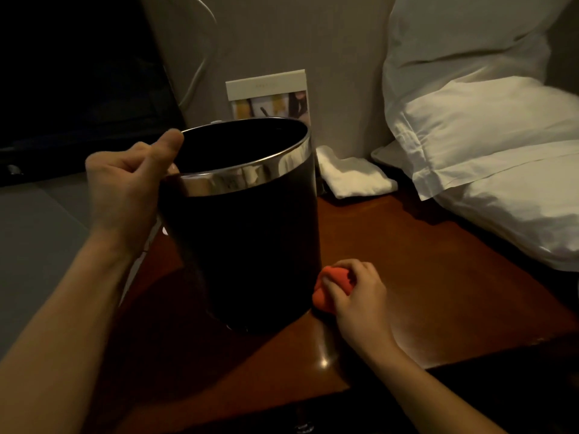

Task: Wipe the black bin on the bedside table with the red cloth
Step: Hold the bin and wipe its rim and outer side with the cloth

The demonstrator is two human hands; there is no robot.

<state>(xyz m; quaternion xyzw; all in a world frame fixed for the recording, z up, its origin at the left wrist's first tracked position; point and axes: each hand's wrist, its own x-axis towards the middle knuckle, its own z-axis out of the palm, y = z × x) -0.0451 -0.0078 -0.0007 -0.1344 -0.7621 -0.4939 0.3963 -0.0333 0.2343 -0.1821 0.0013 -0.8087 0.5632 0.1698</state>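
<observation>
1. The left hand [125,186] pinches the chrome rim of the black bin [250,233], tilting it on the bedside table [423,277].
2. The right hand [354,296] clutches the bunched red cloth [326,292] against the bin's lower wall.
3. Likely best: steady the rim, wipe in overlapping strokes.

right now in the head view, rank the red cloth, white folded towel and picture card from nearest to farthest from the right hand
1. red cloth: gripped in the right hand, low against the bin's side.
2. white folded towel: farther back on the table, by the pillows.
3. picture card: farthest, against the wall behind the bin.
</observation>
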